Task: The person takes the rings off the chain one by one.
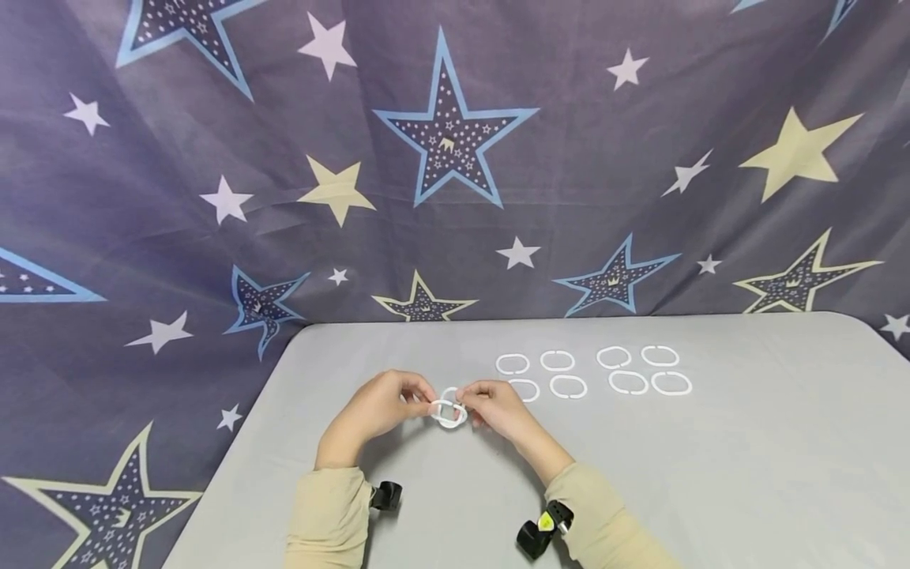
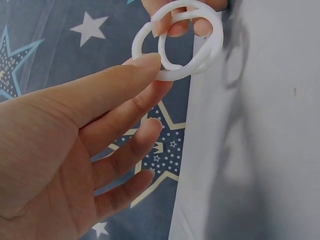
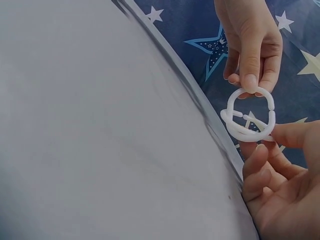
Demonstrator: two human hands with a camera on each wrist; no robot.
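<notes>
Two white plastic curtain rings, oval with a small split, are held up between the hands above the table and overlap. They seem looped through one another. The left hand (image 1: 384,405) pinches one ring (image 3: 230,103) between thumb and forefinger, its other fingers loosely spread in the left wrist view. From the other side, the right hand (image 1: 499,406) pinches the second ring (image 3: 223,118) with thumb and fingertips. Splits in both rings show in the right wrist view. Right fingertips (image 2: 202,27) show behind the rings in the left wrist view.
Several more split white rings lie flat on the grey table (image 1: 768,450), in a left group (image 1: 569,397) just beyond the right hand and a right group (image 1: 671,394). A star-patterned curtain (image 1: 569,174) hangs behind the table and along its left side.
</notes>
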